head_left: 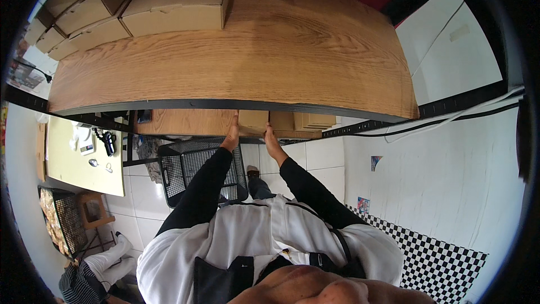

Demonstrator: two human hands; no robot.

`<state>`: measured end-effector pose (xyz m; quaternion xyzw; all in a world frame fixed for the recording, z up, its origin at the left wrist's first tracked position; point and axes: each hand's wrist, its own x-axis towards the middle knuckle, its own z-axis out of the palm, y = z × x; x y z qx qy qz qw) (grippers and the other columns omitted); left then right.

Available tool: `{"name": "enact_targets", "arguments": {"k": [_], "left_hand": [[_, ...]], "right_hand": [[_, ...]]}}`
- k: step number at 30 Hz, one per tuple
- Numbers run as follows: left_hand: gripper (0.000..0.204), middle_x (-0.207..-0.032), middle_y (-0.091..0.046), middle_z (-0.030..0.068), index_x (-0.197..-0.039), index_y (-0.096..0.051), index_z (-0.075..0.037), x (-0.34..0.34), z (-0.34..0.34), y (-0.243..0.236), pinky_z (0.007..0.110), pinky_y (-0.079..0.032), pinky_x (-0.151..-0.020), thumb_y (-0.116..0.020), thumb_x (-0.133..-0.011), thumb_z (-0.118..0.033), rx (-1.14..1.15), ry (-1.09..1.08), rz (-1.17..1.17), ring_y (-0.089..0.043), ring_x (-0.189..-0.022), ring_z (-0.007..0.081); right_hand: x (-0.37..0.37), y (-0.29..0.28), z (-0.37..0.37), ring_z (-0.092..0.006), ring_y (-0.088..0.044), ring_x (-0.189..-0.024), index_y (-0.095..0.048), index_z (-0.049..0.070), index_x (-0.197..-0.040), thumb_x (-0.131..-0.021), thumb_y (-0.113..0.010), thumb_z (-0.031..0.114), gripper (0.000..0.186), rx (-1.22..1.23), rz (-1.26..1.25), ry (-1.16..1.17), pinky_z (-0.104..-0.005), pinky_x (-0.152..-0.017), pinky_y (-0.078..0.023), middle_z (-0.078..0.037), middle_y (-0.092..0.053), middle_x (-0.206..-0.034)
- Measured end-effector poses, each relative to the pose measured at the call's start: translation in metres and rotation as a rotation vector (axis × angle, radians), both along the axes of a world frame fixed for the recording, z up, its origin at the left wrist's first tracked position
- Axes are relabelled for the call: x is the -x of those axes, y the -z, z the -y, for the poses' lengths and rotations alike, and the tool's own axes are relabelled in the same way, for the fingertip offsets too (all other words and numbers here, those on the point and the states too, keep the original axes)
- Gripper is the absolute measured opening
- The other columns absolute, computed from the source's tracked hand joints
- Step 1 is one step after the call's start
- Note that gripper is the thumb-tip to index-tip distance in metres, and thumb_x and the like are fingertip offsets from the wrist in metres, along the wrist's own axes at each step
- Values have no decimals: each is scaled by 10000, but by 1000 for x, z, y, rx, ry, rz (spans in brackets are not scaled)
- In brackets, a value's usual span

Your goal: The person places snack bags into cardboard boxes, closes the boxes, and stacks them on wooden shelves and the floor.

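Note:
A small brown cardboard box (253,119) is at the lower shelf (188,121), partly hidden under the edge of the upper shelf. My left hand (232,136) presses against its left side, and my right hand (273,143) against its right side. The fingertips of both hands run up behind the upper shelf's dark front edge. Just to the right of the held box, more cardboard boxes (315,121) sit on the same lower shelf.
Large cardboard boxes (174,17) stand at the left of the wooden upper shelf (270,62). Below is a black plastic basket (174,171) on the floor. A pale yellow table (84,171) holds a spoon and small items. Another person (90,278) is at lower left.

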<state>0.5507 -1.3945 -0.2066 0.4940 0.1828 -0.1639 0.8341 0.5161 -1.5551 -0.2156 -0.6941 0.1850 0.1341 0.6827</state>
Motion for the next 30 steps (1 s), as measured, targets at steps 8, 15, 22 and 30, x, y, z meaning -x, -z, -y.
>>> {"name": "enact_targets", "arguments": {"k": [8, 15, 22, 30], "left_hand": [[628, -1399, -323, 111, -1369, -296, -13, -40, -23, 53, 327, -248, -1051, -351, -941, -471, -305, 81, 369, -324, -1260, 229], [617, -1396, -331, 104, -1349, -339, -10, -87, -14, 35, 315, -251, -1046, -361, -939, -471, -268, 132, 466, -339, -1252, 231], [647, -1389, -346, 129, -1354, -337, -17, -39, -10, -28, 326, -251, -1055, -343, -931, -507, -248, 59, 285, -343, -1262, 245], [687, -1382, -344, 180, -1358, -337, -27, 28, -16, -83, 356, -239, -1056, -332, -915, -552, -521, 133, 307, -329, -1265, 308]], "right_hand": [[-56, -28, 15, -344, -434, -1140, -413, -48, -1236, -946, -347, 397, 535, 520, 278, -158, -395, -952, -336, -233, -455, -1250], [-106, -32, 38, -384, -415, -1152, -454, 3, -1236, -905, -472, 346, 477, 570, 540, -10, -400, -975, -327, -224, -444, -1282], [-61, -102, 21, -283, -375, -1236, -374, -2, -1309, -944, -434, 342, 505, 538, 272, -219, -337, -1015, -285, -165, -392, -1350], [-4, -92, 6, -242, -278, -1321, -219, 43, -1412, -944, -372, 445, 636, 253, 282, -201, -316, -1064, -221, -141, -298, -1432]]}}
